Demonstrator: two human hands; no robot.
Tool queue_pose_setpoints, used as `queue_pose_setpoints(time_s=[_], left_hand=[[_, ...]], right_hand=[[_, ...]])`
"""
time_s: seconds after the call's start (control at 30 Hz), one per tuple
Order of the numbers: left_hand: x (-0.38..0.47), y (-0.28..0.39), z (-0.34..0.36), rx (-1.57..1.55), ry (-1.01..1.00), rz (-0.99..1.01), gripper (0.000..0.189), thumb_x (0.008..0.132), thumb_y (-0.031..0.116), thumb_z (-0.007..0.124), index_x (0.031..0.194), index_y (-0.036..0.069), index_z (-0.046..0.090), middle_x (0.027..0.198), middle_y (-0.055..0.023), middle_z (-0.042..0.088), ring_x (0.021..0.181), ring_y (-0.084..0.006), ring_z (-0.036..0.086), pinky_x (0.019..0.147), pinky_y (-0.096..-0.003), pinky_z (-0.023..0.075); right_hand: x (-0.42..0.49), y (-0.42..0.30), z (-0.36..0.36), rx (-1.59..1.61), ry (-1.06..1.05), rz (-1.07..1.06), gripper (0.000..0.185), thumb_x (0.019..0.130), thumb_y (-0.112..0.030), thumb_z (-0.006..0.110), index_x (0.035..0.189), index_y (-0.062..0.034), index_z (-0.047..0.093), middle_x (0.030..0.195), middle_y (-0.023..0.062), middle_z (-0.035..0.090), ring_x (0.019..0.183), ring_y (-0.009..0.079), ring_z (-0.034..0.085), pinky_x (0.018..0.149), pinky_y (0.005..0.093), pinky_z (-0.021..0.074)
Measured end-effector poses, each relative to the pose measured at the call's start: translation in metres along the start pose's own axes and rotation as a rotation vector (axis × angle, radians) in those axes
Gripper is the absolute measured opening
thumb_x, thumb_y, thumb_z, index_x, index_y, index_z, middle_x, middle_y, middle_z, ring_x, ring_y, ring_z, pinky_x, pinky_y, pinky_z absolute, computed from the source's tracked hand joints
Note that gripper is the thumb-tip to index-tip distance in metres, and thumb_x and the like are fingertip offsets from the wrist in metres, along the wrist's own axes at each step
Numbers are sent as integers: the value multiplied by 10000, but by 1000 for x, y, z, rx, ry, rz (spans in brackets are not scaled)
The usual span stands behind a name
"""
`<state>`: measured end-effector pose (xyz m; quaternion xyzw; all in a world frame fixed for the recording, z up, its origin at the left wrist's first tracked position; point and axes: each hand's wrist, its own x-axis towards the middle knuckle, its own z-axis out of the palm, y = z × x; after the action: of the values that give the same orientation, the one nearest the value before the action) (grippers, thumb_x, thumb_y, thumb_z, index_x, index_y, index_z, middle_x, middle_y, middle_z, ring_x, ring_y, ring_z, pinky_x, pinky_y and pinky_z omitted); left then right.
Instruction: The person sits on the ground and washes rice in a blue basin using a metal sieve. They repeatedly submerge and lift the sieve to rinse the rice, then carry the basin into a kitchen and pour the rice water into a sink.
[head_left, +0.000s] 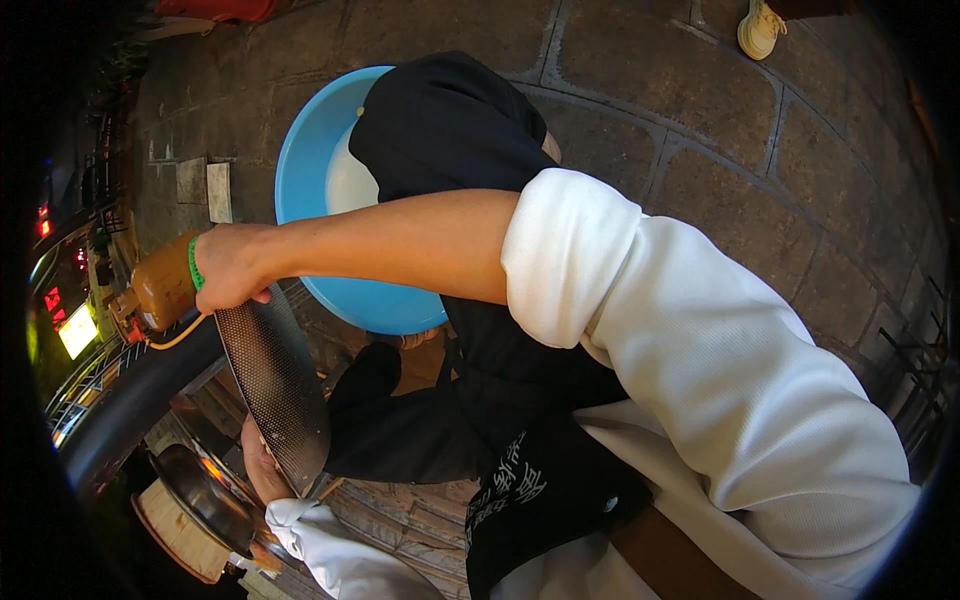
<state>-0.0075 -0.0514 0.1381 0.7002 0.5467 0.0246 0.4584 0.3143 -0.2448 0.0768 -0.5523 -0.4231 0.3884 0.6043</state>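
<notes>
My right hand (236, 266) grips the upper edge of a perforated metal strainer (277, 382), which is tilted steeply on its side. At the strainer's lower edge, my left hand (261, 461) holds on, its fingers partly hidden. A green band shows at the far side of my right hand. Beneath my right forearm stands a large blue plastic basin (300, 165) with something whitish in it; my black-clothed leg hides part of it. Past my right hand is an orange-brown gas cylinder (165, 285) with a yellow hose (176, 341).
Below left, a round metal pan (206, 495) stands beside a pale wooden piece (180, 532), near an orange glow. A thick dark curved tube (135, 412) runs at the left. Another person's light shoe (757, 34) is on the stone paving (667, 67). Dark metal bars (911, 360) stand at the right.
</notes>
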Motion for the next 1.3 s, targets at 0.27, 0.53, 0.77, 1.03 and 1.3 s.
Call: queue_pose_setpoints(time_s=[0.27, 0.53, 0.77, 1.03, 1.3], left_hand=[[-13, -3, -12, 5, 27, 22, 491, 974, 357, 541, 1251, -48, 565, 1219, -210, 596, 1105, -309, 567, 945, -435, 456], [-14, -6, -19, 3, 29, -36, 479, 988, 364, 518, 1252, -32, 569, 1171, -175, 624, 1032, -275, 598, 884, -398, 484], [25, -15, -30, -36, -40, -232, 466, 1011, 377, 480, 1255, -9, 573, 1099, -120, 668, 920, -222, 647, 787, -339, 528], [52, -42, -30, -25, 8, -264, 477, 1015, 395, 482, 1235, -12, 596, 1133, -125, 677, 945, -206, 653, 829, -324, 508], [39, -44, 1, -116, 200, -126, 494, 1015, 375, 501, 1209, -69, 600, 1089, -118, 675, 915, -187, 639, 802, -336, 506]], right_hand=[[-2, -3, 1, 40, -6, 2, 379, 788, -287, 607, 541, 0, 611, 511, 128, 607, 555, 228, 624, 624, 362, 516], [-4, -6, 0, 6, -23, -14, 400, 807, -291, 592, 543, 9, 607, 510, 135, 605, 568, 230, 634, 637, 366, 522], [-5, -5, 1, -23, -30, -31, 398, 803, -282, 575, 568, 35, 626, 479, 149, 583, 475, 247, 615, 560, 371, 520], [-7, -7, -2, 31, -7, -32, 343, 782, -207, 572, 610, 89, 594, 447, 144, 521, 340, 215, 531, 388, 366, 434], [-9, -11, -10, -28, 50, 101, 357, 804, -203, 589, 600, 90, 580, 454, 128, 507, 314, 196, 482, 350, 352, 372]])
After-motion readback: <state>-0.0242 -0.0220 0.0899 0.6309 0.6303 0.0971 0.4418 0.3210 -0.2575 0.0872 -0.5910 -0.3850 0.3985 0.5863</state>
